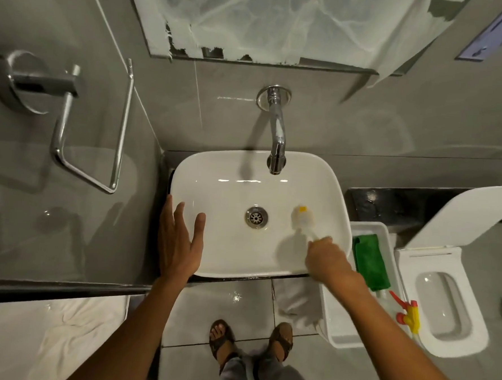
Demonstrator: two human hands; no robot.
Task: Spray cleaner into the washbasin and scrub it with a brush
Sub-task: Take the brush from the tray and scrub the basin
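A white washbasin point(223, 185) with a metal drain point(256, 217) sits below a chrome tap point(277, 138). My right hand point(326, 260) is closed around the handle of a white brush point(302, 218) with a yellow tip. The blurred brush head lies inside the bowl, right of the drain. My left hand point(179, 238) rests flat with fingers spread on the basin's front left rim and holds nothing. A spray bottle with a red and yellow trigger point(408, 315) lies in a white tub point(331, 318) to the right.
A green cloth point(370, 263) lies in the same tub. A toilet point(442, 304) with its lid up stands at far right. A chrome towel holder point(71, 126) is fixed to the grey left wall. My sandalled feet point(250, 341) stand on the tiled floor.
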